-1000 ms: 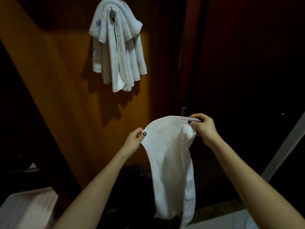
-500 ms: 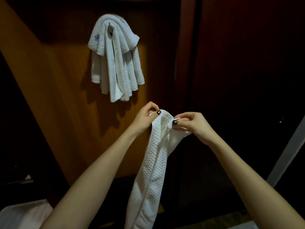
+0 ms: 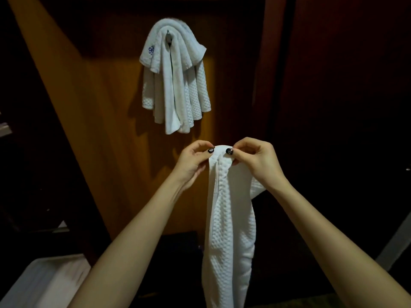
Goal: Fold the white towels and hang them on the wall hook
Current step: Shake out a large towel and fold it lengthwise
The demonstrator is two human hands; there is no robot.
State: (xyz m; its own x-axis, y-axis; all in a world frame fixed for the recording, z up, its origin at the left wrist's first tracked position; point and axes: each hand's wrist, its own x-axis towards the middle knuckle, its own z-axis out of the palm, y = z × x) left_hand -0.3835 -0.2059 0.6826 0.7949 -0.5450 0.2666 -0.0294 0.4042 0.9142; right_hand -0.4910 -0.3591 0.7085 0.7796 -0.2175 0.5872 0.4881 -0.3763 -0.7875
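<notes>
Pinching the top fold of a towel [image 3: 231, 218] at frame centre, the left hand [image 3: 193, 162] and right hand [image 3: 253, 161] sit close together, thumbs and forefingers curled on the cloth. Both forearms reach up from the lower corners. The towel hangs as a narrow doubled strip down to the bottom edge. Straight above, well apart from the hands, hung towels [image 3: 175, 85] drape over a hook [image 3: 169, 37] on an orange wood panel [image 3: 100, 107]. Dark surfaces fill the right half and far left. A pale box [image 3: 44, 281], blurred, sits at lower left. Bare panel shows between the hands and the hung towels.
</notes>
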